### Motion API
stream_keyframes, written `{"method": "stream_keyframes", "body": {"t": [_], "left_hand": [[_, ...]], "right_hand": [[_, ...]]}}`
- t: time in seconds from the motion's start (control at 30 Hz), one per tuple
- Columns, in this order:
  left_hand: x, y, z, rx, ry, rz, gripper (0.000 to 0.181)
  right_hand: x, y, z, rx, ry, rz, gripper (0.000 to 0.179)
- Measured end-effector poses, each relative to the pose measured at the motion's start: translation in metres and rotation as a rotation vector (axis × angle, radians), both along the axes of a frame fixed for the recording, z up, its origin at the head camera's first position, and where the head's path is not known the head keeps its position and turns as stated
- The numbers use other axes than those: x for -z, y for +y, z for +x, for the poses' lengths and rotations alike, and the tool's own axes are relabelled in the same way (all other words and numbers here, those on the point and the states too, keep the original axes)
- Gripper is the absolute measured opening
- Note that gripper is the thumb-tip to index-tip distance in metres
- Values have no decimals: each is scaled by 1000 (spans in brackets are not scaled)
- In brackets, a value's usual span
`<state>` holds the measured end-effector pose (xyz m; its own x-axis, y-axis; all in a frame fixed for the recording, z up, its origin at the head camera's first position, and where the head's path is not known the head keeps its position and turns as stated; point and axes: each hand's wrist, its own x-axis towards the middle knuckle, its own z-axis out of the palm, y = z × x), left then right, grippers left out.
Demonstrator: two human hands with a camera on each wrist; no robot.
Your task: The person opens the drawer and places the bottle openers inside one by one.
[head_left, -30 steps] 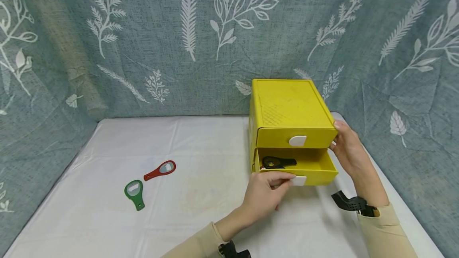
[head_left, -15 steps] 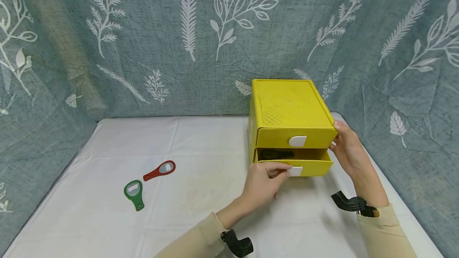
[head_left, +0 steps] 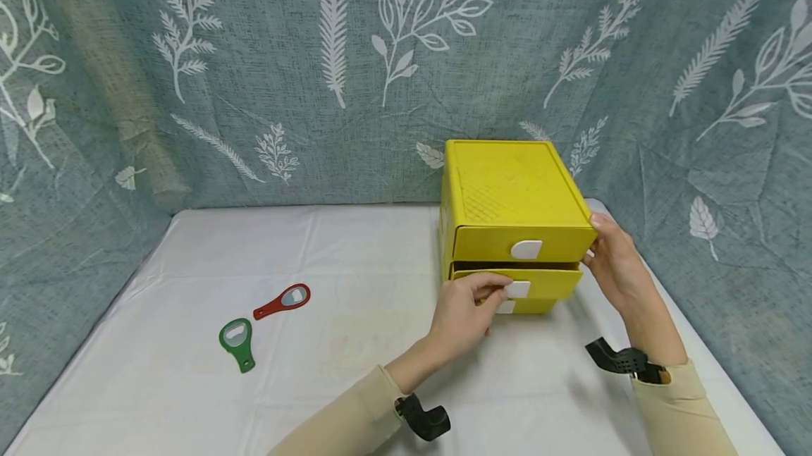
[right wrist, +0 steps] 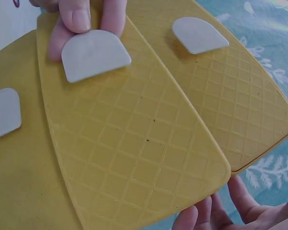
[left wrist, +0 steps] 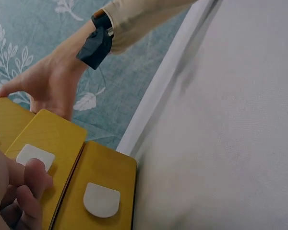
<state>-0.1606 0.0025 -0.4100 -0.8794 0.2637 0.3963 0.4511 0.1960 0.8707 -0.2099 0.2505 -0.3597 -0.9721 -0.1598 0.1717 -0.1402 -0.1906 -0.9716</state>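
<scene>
A yellow drawer cabinet (head_left: 517,181) stands at the right of the table, its middle drawer (head_left: 552,282) pulled out a little way. My left hand (head_left: 466,308) pinches that drawer's white handle (right wrist: 96,55) between thumb and fingers. Along the cabinet's right side my right hand (head_left: 618,266) holds the body, thumb near the top front corner and fingers along the side. The top drawer (head_left: 482,244) and the bottom drawer (left wrist: 108,163) sit further in than the middle one. What lies inside the middle drawer is hidden now.
A red bottle opener (head_left: 282,301) and a green bottle opener (head_left: 238,344) lie at the left on the white tablecloth (head_left: 355,244). A grey-green leaf-patterned curtain (head_left: 304,75) hangs behind the table and along both sides.
My left hand has pushed the middle drawer inward, away from me. The black bottle opener inside has gone out of sight, and the bottom drawer's handle now shows. My right hand stays put.
</scene>
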Motion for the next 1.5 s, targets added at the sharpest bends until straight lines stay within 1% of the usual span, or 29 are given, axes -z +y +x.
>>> {"method": "stream_keyframes", "body": {"t": [0.13,0.27,0.37,0.43,0.53,0.67,0.87,1.07,1.27,1.37,1.5], "left_hand": [[0,-1,-1,-2,-4,-19,21],[-1,-3,-3,9,-44,-21,22],[-2,-4,-4,36,-67,-22,24],[-2,-6,-2,57,-76,-27,27],[1,-10,2,77,-102,-5,29],[6,-15,8,71,-124,13,27],[10,-19,12,79,-160,-26,23],[13,-20,10,109,-200,-33,24],[15,-15,9,110,-242,-49,27],[16,-12,8,106,-249,-57,27],[17,-9,7,99,-238,-51,27]], "right_hand": [[0,0,0,7,-7,4,27],[0,0,1,10,-14,28,29],[-1,1,1,18,-14,47,31],[-1,1,1,22,-12,48,30],[-1,1,1,14,-14,41,29],[-1,0,1,7,-10,32,28],[-1,-1,1,4,-8,29,28],[-3,-1,1,10,-10,35,28],[-4,-1,1,17,-9,40,28],[-4,-1,1,18,-10,43,28],[-3,-1,1,22,-19,43,28]]}}
